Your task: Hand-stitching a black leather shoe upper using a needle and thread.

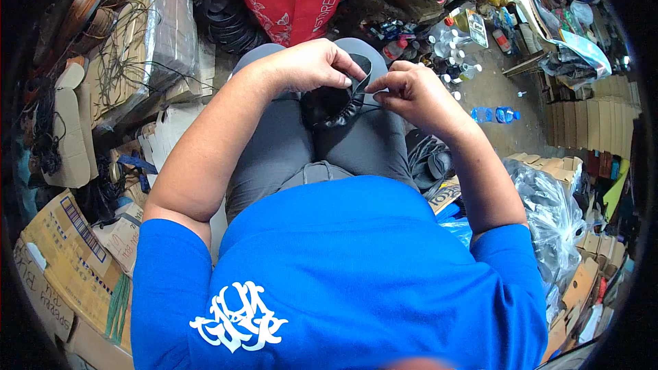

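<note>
"Over the gray trousers [373,147], what do you have from your end?"

"I have a black leather piece [332,104], puckered along its near side and sitting across the lap. I'll place everything else by it. From out here, I judge the step in hand to be close finger work at its upper right edge."

"How would you do that well?"

"I'd keep the edge pinched firmly with the left hand [315,65] so it can't fold away, work a short stretch at a time with the right hand [411,92], and keep the tension even so the puckers don't bunch."

"What are the hands doing?"

"The left is gripping the piece's upper edge between thumb and fingers. The right is just beside its right edge, fingertips drawn together; I can't tell whether they hold anything thin."

"So where does the piece lie?"

"Mostly below the left fingertips and to the left of the right ones. Beyond it is a red bag [295,3]; farther off to its right is a cluster of small bottles [445,48]."
</note>
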